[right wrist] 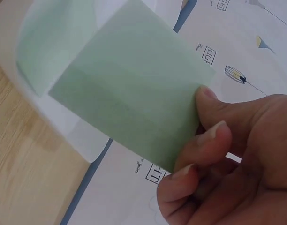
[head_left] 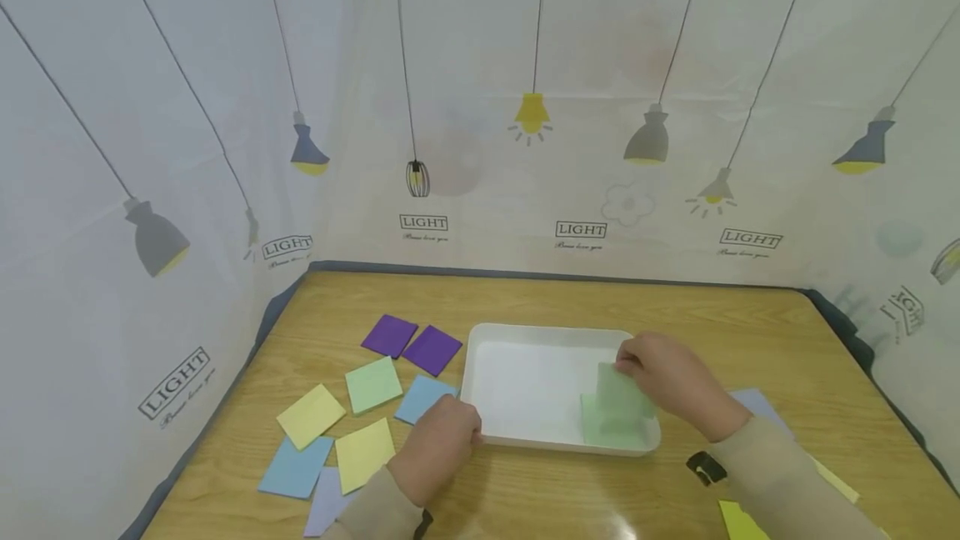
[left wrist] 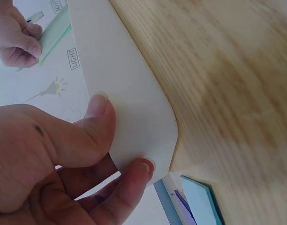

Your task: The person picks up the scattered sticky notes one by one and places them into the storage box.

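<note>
Right hand [head_left: 667,377]: you pinch a green note [head_left: 619,386] over the right end of the white tray [head_left: 525,373].
Left hand [head_left: 441,444]: you pinch the tray's near left corner.
Tray: another green note [head_left: 611,437] inside.
Table [head_left: 540,490]: purple notes [head_left: 432,350] left of the tray.

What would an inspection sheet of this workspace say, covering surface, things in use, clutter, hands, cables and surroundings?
Surface: wooden table, grain visible, some glare at the near edge.
Things in use: white tray; one green square held over its right end, a second green square lying inside.
Clutter: purple squares, yellow squares, blue squares, a lone green square and a lilac square left of the tray; more squares at right, partly hidden by the forearm.
Hands: left hand grips the tray's near left corner; right hand pinches the raised square.
Cables: nothing seen; lamp cords are only printed.
Surroundings: pale backdrop with printed lamps.
</note>
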`<state>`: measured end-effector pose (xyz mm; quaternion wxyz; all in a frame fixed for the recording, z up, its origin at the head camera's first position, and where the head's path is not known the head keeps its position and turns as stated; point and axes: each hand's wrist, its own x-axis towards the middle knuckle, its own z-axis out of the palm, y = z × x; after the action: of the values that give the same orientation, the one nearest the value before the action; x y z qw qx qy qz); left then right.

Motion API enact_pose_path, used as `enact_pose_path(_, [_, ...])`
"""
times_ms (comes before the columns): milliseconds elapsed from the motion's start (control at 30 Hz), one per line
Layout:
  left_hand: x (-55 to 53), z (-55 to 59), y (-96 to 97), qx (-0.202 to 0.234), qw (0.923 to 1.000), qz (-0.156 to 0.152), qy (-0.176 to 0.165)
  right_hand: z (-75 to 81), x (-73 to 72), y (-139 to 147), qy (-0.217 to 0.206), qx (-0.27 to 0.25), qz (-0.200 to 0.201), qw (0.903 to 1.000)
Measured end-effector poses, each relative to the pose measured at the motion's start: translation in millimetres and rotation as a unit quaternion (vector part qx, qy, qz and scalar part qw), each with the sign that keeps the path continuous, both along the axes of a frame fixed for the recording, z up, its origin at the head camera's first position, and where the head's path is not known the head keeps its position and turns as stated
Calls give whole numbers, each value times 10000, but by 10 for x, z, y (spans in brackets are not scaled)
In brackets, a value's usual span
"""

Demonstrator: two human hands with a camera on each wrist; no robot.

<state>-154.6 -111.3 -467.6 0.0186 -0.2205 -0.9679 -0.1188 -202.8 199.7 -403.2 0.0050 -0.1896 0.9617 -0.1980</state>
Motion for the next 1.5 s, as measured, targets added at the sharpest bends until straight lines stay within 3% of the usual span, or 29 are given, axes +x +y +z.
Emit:
enact_pose_path(467, [-8, 2, -9, 19, 10000, 12, -35, -188, -146, -109, -1056, -139, 180, 9942])
enact_pose_path(867, [-9, 8, -11, 26, 10000, 47, -58, -298, -243, -110, -1687, 1, 374, 9850])
enact_pose_path(1133, [-14, -13, 5, -117, 9999, 41, -89, -329, -283, -143, -2362, -49, 19, 9717])
enact_pose_path(1500, [-25, -23, -8, -81, 9998, 74, -175, -386, -362, -162, -2625, 52, -99, 9649])
